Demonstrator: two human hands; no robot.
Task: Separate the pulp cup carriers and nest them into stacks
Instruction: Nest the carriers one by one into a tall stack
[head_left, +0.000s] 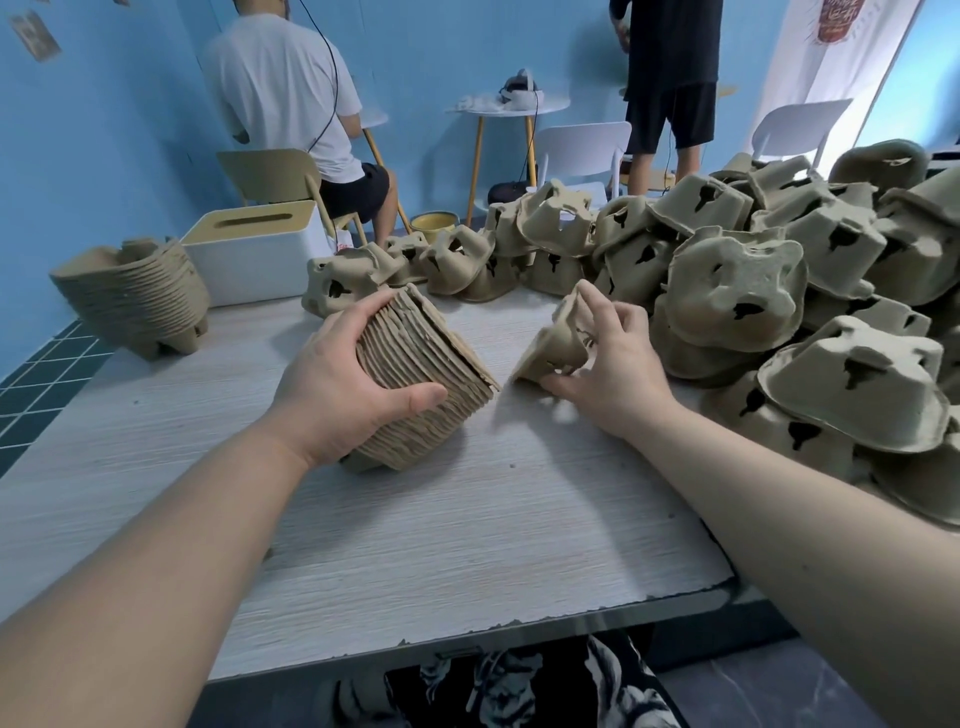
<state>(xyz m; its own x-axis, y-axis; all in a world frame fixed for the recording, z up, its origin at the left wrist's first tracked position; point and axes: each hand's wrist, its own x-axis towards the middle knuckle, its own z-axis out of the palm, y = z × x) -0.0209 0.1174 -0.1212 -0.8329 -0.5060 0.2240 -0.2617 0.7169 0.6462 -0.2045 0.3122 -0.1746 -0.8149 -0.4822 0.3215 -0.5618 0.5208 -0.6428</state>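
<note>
Left hand (332, 384) clamped round nested stack (415, 379), tilted on table (467, 545), open face toward 3 o'clock — likely presented to receive next piece. Right hand (613, 358) pinches single carrier (556, 343), rim resting on table, just beside stack, not yet nested. Loose pile (779, 291) at 1–3 o'clock: supply. Finished stack (135, 296) at 10 o'clock, beside white box (249, 254).
</note>
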